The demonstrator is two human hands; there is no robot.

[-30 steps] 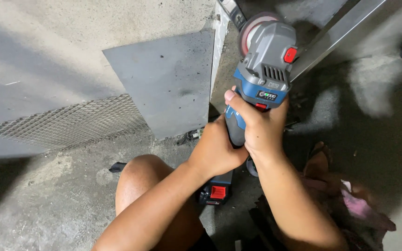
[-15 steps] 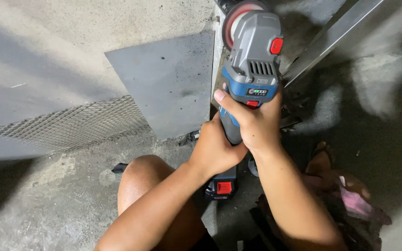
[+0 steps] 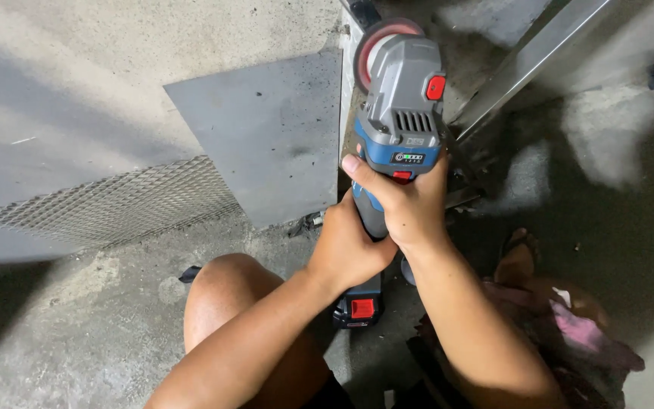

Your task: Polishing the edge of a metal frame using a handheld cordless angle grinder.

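left hand (image 3: 350,246) + right hand (image 3: 406,204): both clamped on blue-grey cordless angle grinder (image 3: 399,129) | flat grey metal sheet (image 3: 266,136) just left of hands | reddish disc (image 3: 376,42) beyond them

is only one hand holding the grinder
No, both hands grip the angle grinder: the left hand wraps the lower handle and the right hand holds the body above it.
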